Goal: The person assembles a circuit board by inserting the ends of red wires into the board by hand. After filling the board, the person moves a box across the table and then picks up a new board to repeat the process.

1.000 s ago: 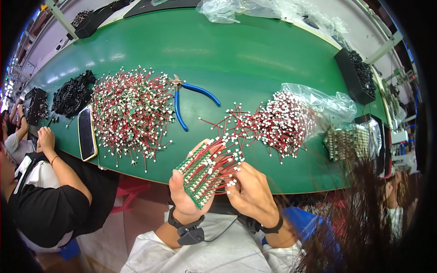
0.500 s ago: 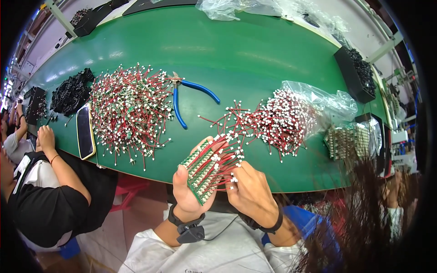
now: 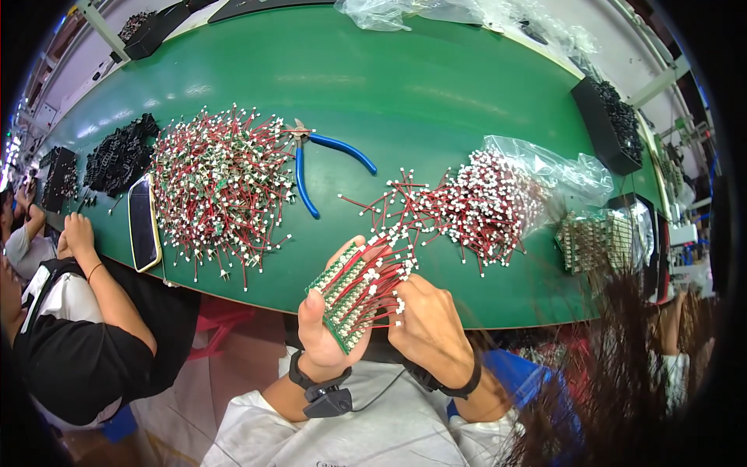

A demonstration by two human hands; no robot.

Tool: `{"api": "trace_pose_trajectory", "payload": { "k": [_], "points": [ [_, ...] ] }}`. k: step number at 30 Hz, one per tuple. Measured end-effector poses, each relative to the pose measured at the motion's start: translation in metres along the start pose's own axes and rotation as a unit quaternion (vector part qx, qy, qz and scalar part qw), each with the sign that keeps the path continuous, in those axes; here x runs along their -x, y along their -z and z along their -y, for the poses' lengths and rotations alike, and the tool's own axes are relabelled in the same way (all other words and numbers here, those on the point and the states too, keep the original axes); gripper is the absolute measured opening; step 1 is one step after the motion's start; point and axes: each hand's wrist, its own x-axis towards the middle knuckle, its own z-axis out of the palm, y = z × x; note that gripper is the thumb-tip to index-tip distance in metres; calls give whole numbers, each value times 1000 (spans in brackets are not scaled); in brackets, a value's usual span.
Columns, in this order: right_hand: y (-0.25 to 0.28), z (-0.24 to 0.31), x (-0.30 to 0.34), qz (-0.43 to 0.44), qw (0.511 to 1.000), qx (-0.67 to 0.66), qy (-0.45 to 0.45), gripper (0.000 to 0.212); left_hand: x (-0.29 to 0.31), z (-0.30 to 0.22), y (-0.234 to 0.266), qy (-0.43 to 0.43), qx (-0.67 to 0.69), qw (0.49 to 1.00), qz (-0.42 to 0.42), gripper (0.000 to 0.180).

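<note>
My left hand grips a green circuit board panel from below, thumb along its near left edge. Rows of small white connectors cover the panel, and red wire leads with white plugs stick out from it to the right. Close against those lead ends is my right hand, its fingers curled closed; what lies between the fingertips is hidden. Beyond the panel lies a loose pile of red wire leads with white plugs, partly in a clear plastic bag.
A big heap of wired small boards fills the table's left side, beside blue-handled cutters and a phone. Black parts lie farther left. Stacked panels and a black bin stand right. A person sits at left.
The panel has tilted slightly in my left hand, and its leads have shifted a little. My right hand stays beside the lead ends, almost in the same place.
</note>
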Motion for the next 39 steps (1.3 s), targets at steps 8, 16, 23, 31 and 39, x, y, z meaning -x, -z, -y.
{"api": "trace_pose_trajectory", "payload": {
  "k": [8,16,23,31,39],
  "points": [
    [-16,-4,-4,-68,992,-94,45,29,-1,-16,7,-16,7,999,34,112],
    [36,-13,-19,-142,985,53,84,18,1,-31,37,15,132,988,82,122],
    [41,-42,-37,-94,964,225,105,21,-3,-27,31,32,161,984,74,114],
    [50,-35,-45,-172,973,60,145,13,-3,-28,21,50,59,995,56,103],
    [42,-6,-26,-205,965,-10,164,16,-7,-21,20,14,71,996,50,96]
  ]
}}
